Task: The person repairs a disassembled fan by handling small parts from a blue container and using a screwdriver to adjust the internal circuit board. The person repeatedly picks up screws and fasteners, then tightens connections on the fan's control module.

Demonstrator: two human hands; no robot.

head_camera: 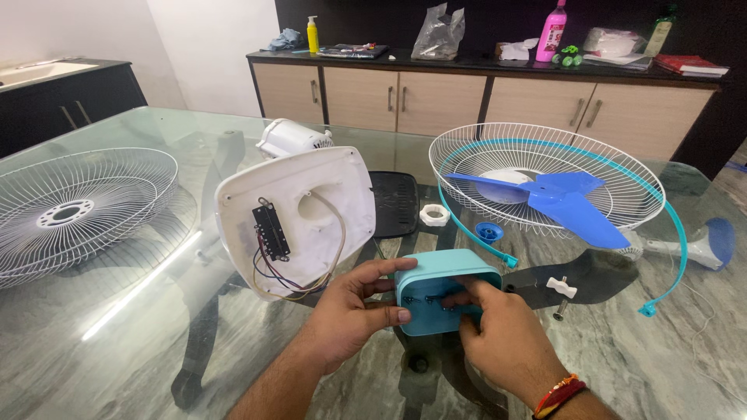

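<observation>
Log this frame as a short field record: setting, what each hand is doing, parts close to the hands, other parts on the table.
Setting: glass table, cabinets behind
Left hand: grip on the left side of the light blue cover, thumb on its top edge
Right hand: fingertips pressed on the cover's front face
Close by: white base plate with black switch block and wires, tilted up
Left of table: white fan guard
Right of table: second guard holding blue blade
Small parts: white nut, white screw knob
</observation>
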